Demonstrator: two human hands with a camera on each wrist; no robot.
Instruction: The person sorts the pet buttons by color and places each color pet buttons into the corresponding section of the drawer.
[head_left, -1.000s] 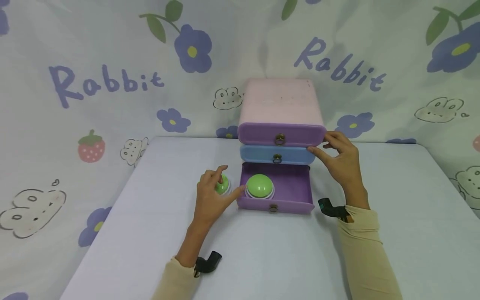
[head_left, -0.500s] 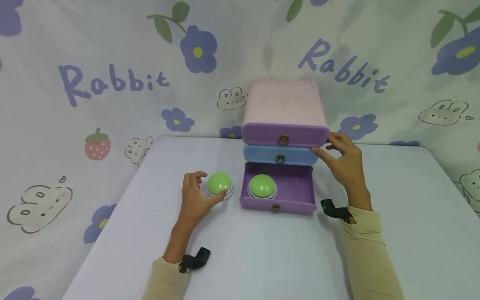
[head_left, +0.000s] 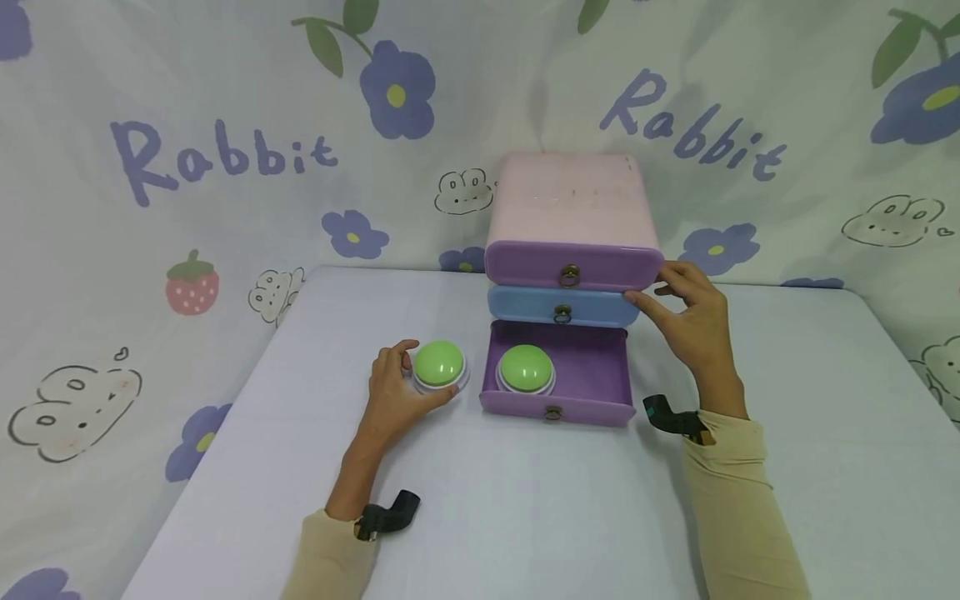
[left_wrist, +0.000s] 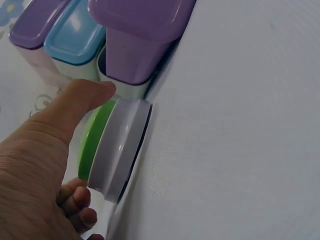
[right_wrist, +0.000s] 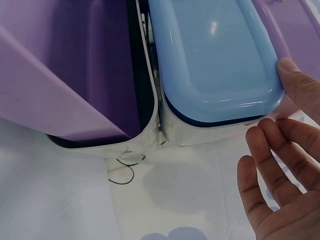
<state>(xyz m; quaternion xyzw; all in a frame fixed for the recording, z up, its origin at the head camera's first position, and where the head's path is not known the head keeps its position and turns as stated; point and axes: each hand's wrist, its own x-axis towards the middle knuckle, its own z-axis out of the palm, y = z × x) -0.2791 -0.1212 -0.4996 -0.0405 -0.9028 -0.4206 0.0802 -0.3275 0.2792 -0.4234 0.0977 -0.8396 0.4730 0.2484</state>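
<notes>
A small drawer chest (head_left: 570,204) with a pink top stands at the back of the table. Its purple bottom drawer (head_left: 592,375) is pulled out, and a green dome button (head_left: 525,368) sits inside it. A second green dome button (head_left: 438,362) on a white base rests on the table just left of that drawer. My left hand (head_left: 405,382) grips it, thumb and fingers curled round its rim (left_wrist: 112,150). My right hand (head_left: 660,293) touches the chest's right side with fairly straight fingers, the thumb at the corner of the closed blue middle drawer (right_wrist: 210,60).
The pale table (head_left: 525,517) spreads wide in front and to both sides. A printed cloth backdrop (head_left: 225,158) hangs close behind the chest. The top purple drawer (head_left: 570,267) is closed.
My left hand has come off the top of the loose button, drawn back a little to the left, and now curls round its rim. My right hand has stayed on the chest.
</notes>
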